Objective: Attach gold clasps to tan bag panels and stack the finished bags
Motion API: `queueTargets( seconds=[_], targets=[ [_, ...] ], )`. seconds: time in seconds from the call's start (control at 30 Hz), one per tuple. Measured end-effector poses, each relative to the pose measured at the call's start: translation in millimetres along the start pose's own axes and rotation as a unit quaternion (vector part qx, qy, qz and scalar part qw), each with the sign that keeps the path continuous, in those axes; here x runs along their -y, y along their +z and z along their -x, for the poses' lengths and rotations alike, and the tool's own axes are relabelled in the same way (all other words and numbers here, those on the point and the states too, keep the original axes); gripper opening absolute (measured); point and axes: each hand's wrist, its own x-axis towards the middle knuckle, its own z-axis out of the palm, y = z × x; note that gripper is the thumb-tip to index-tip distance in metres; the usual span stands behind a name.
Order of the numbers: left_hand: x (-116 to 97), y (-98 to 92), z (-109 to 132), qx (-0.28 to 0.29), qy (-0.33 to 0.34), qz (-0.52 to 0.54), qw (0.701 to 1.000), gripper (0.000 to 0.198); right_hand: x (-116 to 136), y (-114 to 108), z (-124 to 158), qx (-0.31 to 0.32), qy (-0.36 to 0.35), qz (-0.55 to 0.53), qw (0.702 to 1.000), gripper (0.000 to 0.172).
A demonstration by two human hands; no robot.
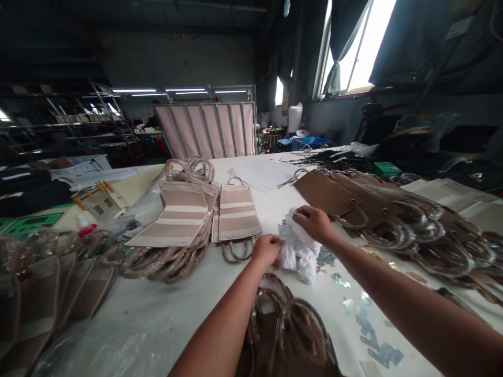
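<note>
A crumpled white cloth, or several bunched together, lies on the white table in front of me. My right hand is closed on its upper edge. At the cloth's left side, my left hand pinches it with curled fingers; the fingertips are partly hidden. Just below my hands are brown bags with plastic-wrapped handles. Small clear or metallic flat pieces are scattered beside my right forearm. Striped beige bag panels with wrapped handles lie beyond my left hand.
More striped bags are stacked at the left, and brown bags are piled at the right. A white sheet lies farther back. Clear plastic covers the near left. A pink-panelled rack stands behind the table.
</note>
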Motion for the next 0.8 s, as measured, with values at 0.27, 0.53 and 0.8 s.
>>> queueTargets(
  seconds=[0.27,0.53,0.8],
  targets=[
    [-83,-10.2,-14,0.044,0.073,0.128,0.988,0.032,19,-19,-7,-0.055,0.038,-0.235,0.970,0.038],
    [-100,-19.0,-8,0.030,0.050,0.218,0.974,0.035,36,-14,-18,0.032,0.036,-0.268,0.962,0.032],
    [-77,-8.1,-1,-0.027,0.030,0.320,0.947,0.030,23,11,10,0.091,0.040,-0.109,0.989,0.058]
  ],
)
